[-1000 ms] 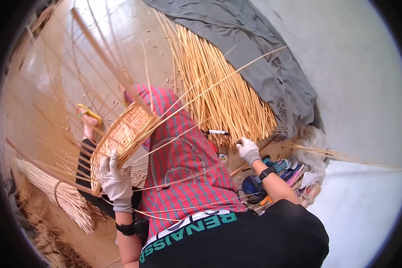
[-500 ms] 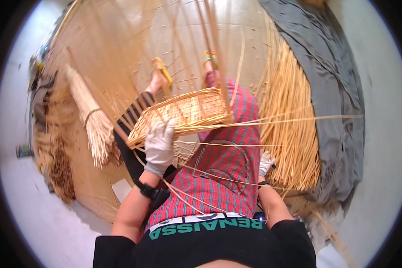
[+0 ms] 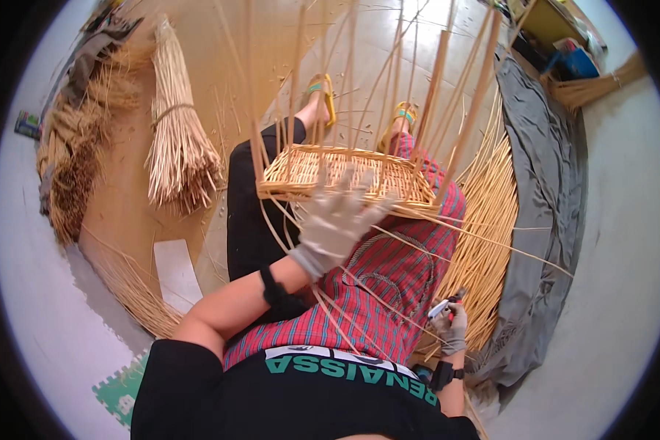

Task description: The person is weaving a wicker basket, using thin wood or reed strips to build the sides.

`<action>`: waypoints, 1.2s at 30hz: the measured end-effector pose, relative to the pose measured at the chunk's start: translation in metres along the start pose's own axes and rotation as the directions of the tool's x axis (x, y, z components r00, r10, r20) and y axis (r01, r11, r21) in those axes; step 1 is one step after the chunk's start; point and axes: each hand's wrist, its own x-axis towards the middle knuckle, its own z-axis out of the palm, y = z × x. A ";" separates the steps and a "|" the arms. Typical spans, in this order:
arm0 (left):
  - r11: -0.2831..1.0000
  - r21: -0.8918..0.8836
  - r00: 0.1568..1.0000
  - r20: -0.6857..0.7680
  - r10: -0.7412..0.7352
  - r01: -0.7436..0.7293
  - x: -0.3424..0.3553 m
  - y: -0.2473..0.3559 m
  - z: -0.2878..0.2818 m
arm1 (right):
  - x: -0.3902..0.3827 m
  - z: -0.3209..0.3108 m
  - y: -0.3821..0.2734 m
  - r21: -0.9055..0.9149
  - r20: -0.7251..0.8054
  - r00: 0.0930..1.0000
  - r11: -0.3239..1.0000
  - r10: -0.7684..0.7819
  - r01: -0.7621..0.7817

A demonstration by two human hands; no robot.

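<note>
OK so L to R. Tied stick bundle [image 3: 180, 139] on the floor [image 3: 271, 95] at left is well apart from you, leave it be. Your left hand [image 3: 335, 229] is up by the near rim of the basket [image 3: 400, 172], grip not closed on anything, fingers fanned; can't tell if it's touching or just above, bit blurry. IMO lay that palm flat along the rim so the thing doesn't rock. Loose strands [image 3: 513, 247] trail off the near side, so sort those first or they'll prob snag. Right hand [image 3: 451, 328] is low on your right, grip closed around a white-handled tool [image 3: 438, 308], maybe clippers; I'd aim the tip away from your legs [image 3: 248, 220]. Reed pile [image 3: 484, 257] is just beside that hand, so don't let it crowd you.

Basket itself, same direction: it's lying across your legs, in front of you. Left end's a touch farther from you, right end a touch nearer, so the long axis runs roughly side to side w/ a slight slant. Uprights [image 3: 467, 110] stick up & away from you, toward the top of the view; inside of the base faces you AFAICT.
</note>
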 end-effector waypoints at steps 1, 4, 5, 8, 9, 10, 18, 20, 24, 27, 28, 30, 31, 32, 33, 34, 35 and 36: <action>0.993 -0.083 0.996 0.033 0.088 -0.085 0.008 0.009 0.001 | -0.010 0.007 0.003 -0.033 0.013 0.997 0.996 0.078 -0.077; 0.969 -0.152 0.975 0.081 0.207 -0.193 0.036 0.031 0.004 | -0.020 0.034 0.015 0.169 0.155 0.946 0.951 -0.284 0.258; 0.960 -0.151 0.937 0.224 0.267 -0.237 0.042 0.035 0.003 | -0.024 0.043 0.015 0.063 0.148 0.956 0.967 -0.254 0.248; 0.841 -0.535 0.893 0.414 0.178 0.080 0.039 0.033 -0.018 | -0.046 0.078 -0.007 -0.679 0.177 0.800 0.517 -0.573 0.520; 0.837 -0.538 0.878 0.443 0.180 0.100 0.032 0.027 -0.028 | -0.057 0.095 -0.018 -0.847 0.277 0.630 0.125 -0.725 0.517; 0.781 -0.624 0.917 0.320 0.237 0.016 0.022 0.019 -0.039 | -0.068 0.115 -0.025 -0.791 0.490 0.435 -0.177 -0.755 0.585; 0.622 -0.755 0.941 0.020 0.338 -0.207 0.002 -0.014 -0.070 | -0.077 0.283 0.029 -0.389 0.916 0.091 -0.810 -0.391 0.438; 0.597 -0.773 0.941 -0.003 0.339 -0.217 0.003 -0.015 -0.071 | -0.066 0.295 0.042 -0.364 0.921 0.031 -0.832 -0.387 0.420; 0.584 -0.787 0.944 0.004 0.330 -0.201 0.000 -0.018 -0.071 | -0.041 0.295 0.054 -0.339 0.927 0.016 -0.818 -0.375 0.465; 0.572 -0.801 0.956 -0.001 0.293 -0.176 -0.002 -0.016 -0.067 | -0.029 0.290 0.058 -0.417 0.901 0.136 -0.734 -0.412 0.537; 0.571 -0.803 0.956 0.005 0.293 -0.171 -0.002 -0.015 -0.066 | -0.028 0.289 0.060 -0.412 0.903 0.136 -0.735 -0.407 0.539; 0.574 -0.804 0.958 0.020 0.288 -0.155 0.000 -0.010 -0.063 | -0.029 0.288 0.062 -0.572 0.773 0.436 -0.209 -0.461 0.793; 0.567 -0.808 0.960 0.005 0.279 -0.161 0.001 -0.007 -0.062 | -0.030 0.288 0.063 -0.508 0.780 0.436 -0.048 -0.449 0.860; 0.558 -0.812 0.963 -0.018 0.267 -0.170 0.003 -0.004 -0.060 | -0.033 0.289 0.064 -0.403 0.690 0.562 0.403 -0.456 0.822; 0.562 -0.811 0.965 -0.012 0.264 -0.164 0.005 -0.001 -0.059 | -0.035 0.290 0.063 -0.266 0.662 0.632 0.663 -0.402 0.700; 0.553 -0.822 0.966 0.015 0.259 -0.136 0.007 0.002 -0.057 | -0.038 0.291 0.064 -0.203 0.622 0.684 0.765 -0.382 0.612; 0.545 -0.831 0.966 0.042 0.257 -0.109 0.008 0.005 -0.056 | -0.040 0.292 0.062 -0.394 0.675 0.523 0.346 -0.521 0.852; 0.552 -0.830 0.961 0.085 0.264 -0.078 0.009 0.006 -0.056 | -0.042 0.294 0.062 -0.498 0.765 0.318 -0.202 -0.560 0.843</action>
